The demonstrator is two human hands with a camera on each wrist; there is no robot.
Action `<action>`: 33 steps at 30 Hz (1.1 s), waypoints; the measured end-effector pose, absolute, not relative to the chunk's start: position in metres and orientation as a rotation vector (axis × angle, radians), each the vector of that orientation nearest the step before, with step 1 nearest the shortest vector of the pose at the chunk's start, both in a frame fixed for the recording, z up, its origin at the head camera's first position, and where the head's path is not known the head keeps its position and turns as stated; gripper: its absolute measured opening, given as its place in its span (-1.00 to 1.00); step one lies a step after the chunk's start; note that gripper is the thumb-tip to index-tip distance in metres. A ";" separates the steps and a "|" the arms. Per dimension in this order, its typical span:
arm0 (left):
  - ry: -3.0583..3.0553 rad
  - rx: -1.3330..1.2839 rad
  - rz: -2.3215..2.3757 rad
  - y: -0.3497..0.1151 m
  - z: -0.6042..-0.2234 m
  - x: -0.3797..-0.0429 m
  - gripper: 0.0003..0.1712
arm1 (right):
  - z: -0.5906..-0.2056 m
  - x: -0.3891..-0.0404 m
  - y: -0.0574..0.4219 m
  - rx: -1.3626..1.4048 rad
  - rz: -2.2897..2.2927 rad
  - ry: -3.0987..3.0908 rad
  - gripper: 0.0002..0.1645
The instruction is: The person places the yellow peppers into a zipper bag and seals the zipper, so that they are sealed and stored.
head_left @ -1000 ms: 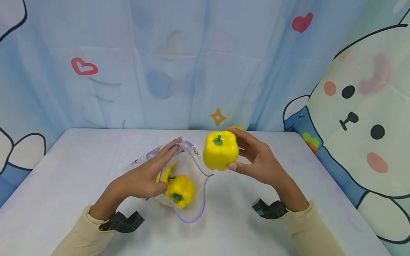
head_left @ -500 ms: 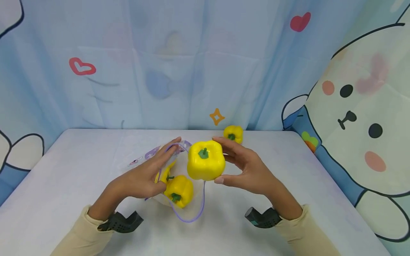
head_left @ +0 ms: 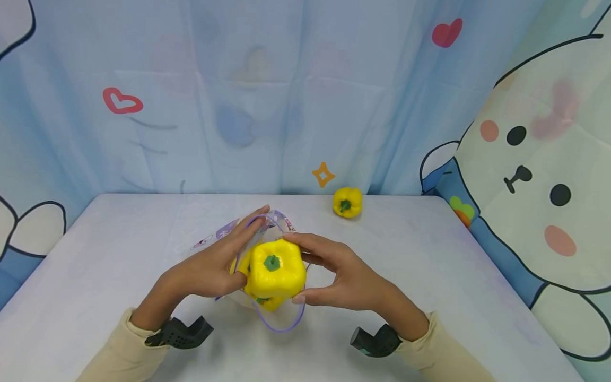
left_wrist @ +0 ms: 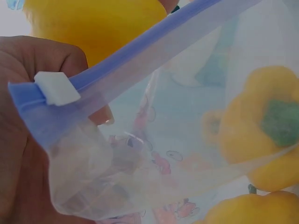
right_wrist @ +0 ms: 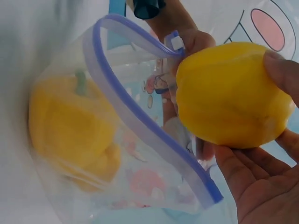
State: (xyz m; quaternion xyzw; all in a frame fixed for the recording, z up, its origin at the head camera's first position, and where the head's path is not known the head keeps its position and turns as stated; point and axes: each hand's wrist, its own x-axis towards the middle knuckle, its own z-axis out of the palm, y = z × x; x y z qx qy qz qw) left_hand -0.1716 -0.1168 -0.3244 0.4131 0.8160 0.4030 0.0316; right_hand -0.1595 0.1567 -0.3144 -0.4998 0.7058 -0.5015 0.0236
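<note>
My right hand [head_left: 343, 278] holds a yellow bell pepper [head_left: 278, 270] with a green stem between thumb and fingers, over the mouth of a clear slider zip bag [head_left: 281, 330]. In the right wrist view this pepper [right_wrist: 229, 93] is close to the bag's purple rim [right_wrist: 135, 109]. My left hand [head_left: 212, 268] grips the bag's left side, thumb at the near rim and fingers stretched along the far one. A white slider [left_wrist: 58, 88] shows beside that hand in the left wrist view. Yellow peppers [left_wrist: 238, 121] lie inside the bag, mostly hidden from above.
Another yellow bell pepper [head_left: 347, 202] stands at the back edge of the white table [head_left: 429, 239]. Behind the table hangs a blue cartoon curtain [head_left: 267, 106]. Each wrist wears a black camera, like the left one [head_left: 181, 333].
My right hand has carried its pepper left and down to over the bag's mouth, covering the peppers inside. The back pepper has come into full view. The left hand stays put.
</note>
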 end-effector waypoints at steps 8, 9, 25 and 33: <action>2.506 1.283 1.237 -0.116 -0.326 -0.172 0.16 | -0.322 -0.161 0.151 -1.564 -1.472 2.274 -0.05; 2.506 1.288 1.238 -0.117 -0.325 -0.172 0.15 | -0.322 -0.162 0.151 -1.566 -1.451 2.309 -0.05; 2.522 1.333 1.222 -0.116 -0.326 -0.172 0.07 | -0.332 -0.168 0.149 -1.579 -1.058 2.735 0.08; 2.529 1.333 1.221 -0.115 -0.325 -0.173 0.09 | -0.335 -0.170 0.149 -1.637 -1.040 2.781 -0.05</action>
